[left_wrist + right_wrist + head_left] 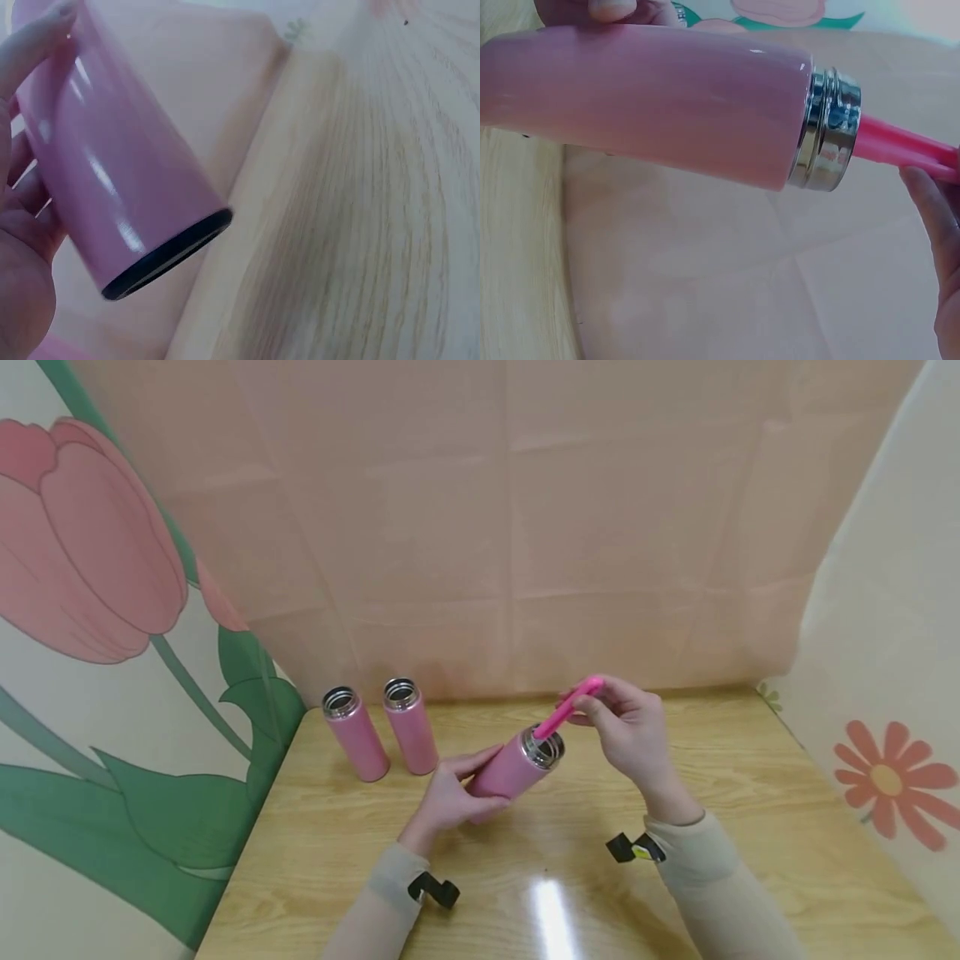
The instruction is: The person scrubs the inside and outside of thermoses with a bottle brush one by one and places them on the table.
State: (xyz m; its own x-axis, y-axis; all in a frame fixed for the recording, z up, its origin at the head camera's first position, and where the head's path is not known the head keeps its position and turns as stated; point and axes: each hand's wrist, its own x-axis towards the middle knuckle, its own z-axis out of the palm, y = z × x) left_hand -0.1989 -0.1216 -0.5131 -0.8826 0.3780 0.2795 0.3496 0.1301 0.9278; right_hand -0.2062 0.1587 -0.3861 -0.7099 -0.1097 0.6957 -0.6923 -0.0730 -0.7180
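A pink metal bottle (508, 770), lidless with a silver threaded neck, leans to the right above the wooden table. My left hand (452, 795) grips its body, thumb on the near side. In the left wrist view, the bottle's black-rimmed base (169, 255) is tilted up off the tabletop. A bright pink stick-like handle (558, 717) slants down into the bottle's mouth, and its lower end is hidden inside. My right hand (636, 727) pinches the upper part between thumb and fingers. The right wrist view shows the handle (892, 142) passing through the silver neck (832, 131).
Two more pink bottles without lids, one (358, 739) at the far left and another (412, 731) beside it, stand upright near the back of the wooden table (315, 860). A beige cloth backdrop (525, 527) hangs behind the table. Floral-printed panels flank both sides.
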